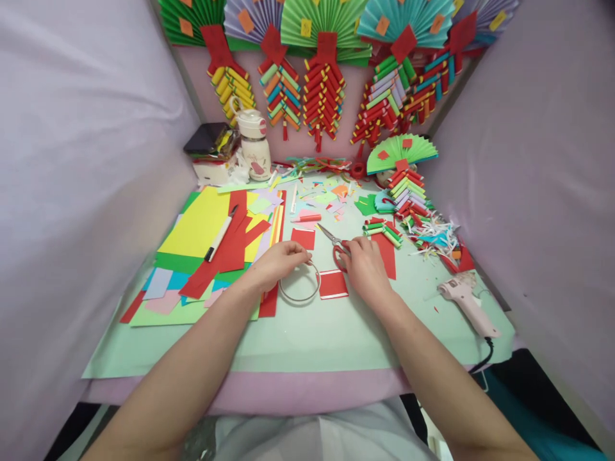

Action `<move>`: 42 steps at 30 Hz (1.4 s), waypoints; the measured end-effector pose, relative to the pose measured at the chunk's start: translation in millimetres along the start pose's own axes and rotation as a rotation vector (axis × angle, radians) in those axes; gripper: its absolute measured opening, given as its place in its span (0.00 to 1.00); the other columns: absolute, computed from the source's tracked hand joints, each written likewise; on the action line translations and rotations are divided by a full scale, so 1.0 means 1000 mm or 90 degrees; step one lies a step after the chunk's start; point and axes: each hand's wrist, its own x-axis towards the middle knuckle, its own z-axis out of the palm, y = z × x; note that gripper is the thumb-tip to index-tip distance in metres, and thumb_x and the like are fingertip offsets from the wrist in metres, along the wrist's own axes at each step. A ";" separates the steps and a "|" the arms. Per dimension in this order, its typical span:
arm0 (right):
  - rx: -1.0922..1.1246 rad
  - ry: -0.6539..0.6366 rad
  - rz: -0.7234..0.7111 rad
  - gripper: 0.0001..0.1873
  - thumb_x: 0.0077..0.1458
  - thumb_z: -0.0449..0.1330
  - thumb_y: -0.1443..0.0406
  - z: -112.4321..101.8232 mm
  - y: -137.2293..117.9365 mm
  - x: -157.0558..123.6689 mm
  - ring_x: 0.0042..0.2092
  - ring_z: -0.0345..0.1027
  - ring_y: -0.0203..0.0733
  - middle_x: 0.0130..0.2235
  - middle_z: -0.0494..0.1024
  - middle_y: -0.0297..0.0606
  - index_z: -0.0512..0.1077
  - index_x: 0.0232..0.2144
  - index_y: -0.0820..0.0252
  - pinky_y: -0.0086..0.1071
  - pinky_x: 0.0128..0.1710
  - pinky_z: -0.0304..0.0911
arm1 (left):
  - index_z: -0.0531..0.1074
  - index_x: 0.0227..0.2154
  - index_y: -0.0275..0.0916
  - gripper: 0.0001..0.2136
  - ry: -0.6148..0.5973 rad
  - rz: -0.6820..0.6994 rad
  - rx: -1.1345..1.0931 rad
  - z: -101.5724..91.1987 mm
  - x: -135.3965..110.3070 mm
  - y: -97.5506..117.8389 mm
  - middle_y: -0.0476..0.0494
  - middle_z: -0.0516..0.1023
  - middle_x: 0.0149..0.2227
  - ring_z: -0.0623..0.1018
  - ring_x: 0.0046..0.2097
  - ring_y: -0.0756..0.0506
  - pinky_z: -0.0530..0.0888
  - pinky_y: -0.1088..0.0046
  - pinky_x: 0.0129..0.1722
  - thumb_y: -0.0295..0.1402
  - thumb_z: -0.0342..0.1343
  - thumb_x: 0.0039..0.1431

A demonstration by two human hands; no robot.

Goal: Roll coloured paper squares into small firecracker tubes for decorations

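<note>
My left hand (pixel 287 257) pinches a thin, ring-shaped roll of tape (pixel 298 299), which stands out below its fingers. The fingers of my right hand (pixel 366 264) are closed at the red handles of a pair of scissors (pixel 331 235), whose blades point away to the upper left. Between the hands lies a red paper piece (pixel 333 284) with white strips along its edges. A second red piece (pixel 302 239) lies just beyond the left fingertips. Red paper (pixel 385 256) is also partly visible beyond my right hand.
Coloured paper sheets (pixel 187 230) and a marker (pixel 221 237) lie left. A glue gun (pixel 468 304) rests at right near white shreds (pixel 439 237). Paper scraps (pixel 336 192) and a white bottle (pixel 255 147) are behind. Paper-fan firecracker decorations (pixel 324 89) hang at the back.
</note>
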 end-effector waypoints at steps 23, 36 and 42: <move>0.391 0.002 -0.197 0.09 0.57 0.52 0.71 -0.047 -0.029 -0.128 0.39 0.69 0.41 0.35 0.77 0.38 0.70 0.36 0.55 0.42 0.45 0.64 | 0.71 0.29 0.36 0.12 0.013 0.023 -0.096 -0.007 0.004 -0.001 0.51 0.67 0.21 0.53 0.18 0.57 0.48 0.76 0.17 0.41 0.59 0.47; 0.090 -0.004 -0.022 0.08 0.57 0.52 0.68 0.002 -0.010 -0.032 0.39 0.62 0.45 0.35 0.71 0.42 0.72 0.32 0.60 0.38 0.43 0.59 | 0.71 0.28 0.37 0.12 -0.015 0.013 -0.052 -0.004 -0.002 0.005 0.50 0.71 0.24 0.54 0.19 0.57 0.49 0.76 0.18 0.41 0.58 0.47; 0.133 -0.042 -0.134 0.13 0.57 0.49 0.72 -0.014 -0.010 -0.060 0.45 0.62 0.46 0.42 0.73 0.42 0.72 0.39 0.59 0.39 0.45 0.58 | 0.70 0.29 0.38 0.13 -0.088 0.024 -0.011 0.002 -0.006 0.001 0.46 0.77 0.33 0.63 0.24 0.54 0.53 0.77 0.20 0.43 0.58 0.47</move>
